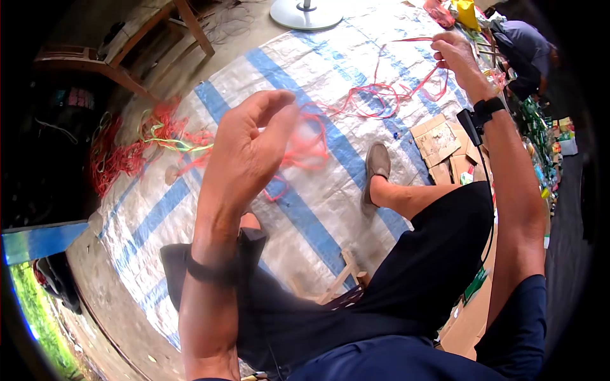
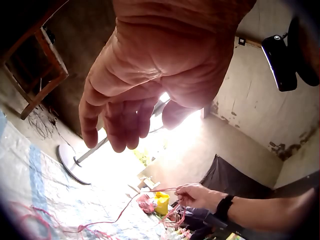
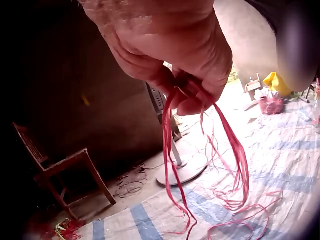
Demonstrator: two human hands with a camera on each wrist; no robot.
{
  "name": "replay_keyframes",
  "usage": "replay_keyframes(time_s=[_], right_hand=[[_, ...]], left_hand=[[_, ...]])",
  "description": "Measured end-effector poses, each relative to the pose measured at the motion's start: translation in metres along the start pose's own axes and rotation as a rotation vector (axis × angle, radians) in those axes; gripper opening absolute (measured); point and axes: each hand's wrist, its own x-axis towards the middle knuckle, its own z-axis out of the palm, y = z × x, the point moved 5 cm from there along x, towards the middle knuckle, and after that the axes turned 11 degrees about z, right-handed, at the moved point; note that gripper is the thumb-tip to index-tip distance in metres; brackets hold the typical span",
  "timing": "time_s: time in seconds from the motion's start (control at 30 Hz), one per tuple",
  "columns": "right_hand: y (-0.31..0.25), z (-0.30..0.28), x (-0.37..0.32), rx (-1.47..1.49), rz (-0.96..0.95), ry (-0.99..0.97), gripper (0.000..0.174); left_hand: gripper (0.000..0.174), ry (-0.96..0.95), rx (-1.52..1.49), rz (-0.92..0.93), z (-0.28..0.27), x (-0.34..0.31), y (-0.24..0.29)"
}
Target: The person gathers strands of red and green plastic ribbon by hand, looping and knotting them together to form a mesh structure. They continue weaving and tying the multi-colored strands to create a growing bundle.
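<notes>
In the head view my right hand (image 1: 459,60) is raised at the upper right, pinching red plastic string. The right wrist view shows the string (image 3: 239,155) hanging in loops on both sides of the fingers. From there it trails down in a loose tangle over the striped tarp. My left hand (image 1: 244,146) hovers above the tarp at centre-left, its fingers loosely bent. Nothing shows between the left fingers (image 2: 116,132) in the left wrist view. Left of that hand lies a heap of tangled red and yellow-green string (image 1: 121,155).
A blue-striped white tarp (image 1: 305,209) covers the floor. Flattened cardboard (image 1: 438,143) lies by my foot (image 1: 378,165). A round white stand base (image 1: 306,14) and wooden furniture (image 1: 121,60) are at the back. Another person (image 1: 524,47) bends at the upper right, near bottles (image 1: 530,124).
</notes>
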Motion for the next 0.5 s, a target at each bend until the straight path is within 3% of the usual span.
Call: replay_keyframes(time_s=[0.1, 0.17, 0.27, 0.3, 0.4, 0.5], right_hand=[[0.033, -0.009, 0.013, 0.021, 0.047, 0.119, 0.023], [0.08, -0.009, 0.034, -0.027, 0.139, 0.033, 0.031], [0.106, 0.015, 0.02, -0.549, 0.242, 0.079, 0.054], [0.129, 0.021, 0.028, -0.649, 0.147, 0.143, 0.045], [0.155, 0.076, 0.018, -0.762, -0.07, -0.007, 0.019], [0.157, 0.168, -0.021, -0.825, -0.295, -0.285, 0.016]], left_hand=[[0.028, 0.0, -0.001, -0.013, -0.003, 0.002, 0.003], [0.027, 0.037, -0.046, -0.064, -0.004, 0.002, 0.004], [0.032, 0.118, -0.028, 0.003, -0.008, 0.004, 0.002], [0.032, 0.118, -0.03, -0.002, -0.008, 0.004, 0.002], [0.028, 0.189, -0.026, -0.001, -0.014, 0.003, 0.005], [0.028, 0.157, -0.031, -0.058, -0.019, 0.001, 0.009]])
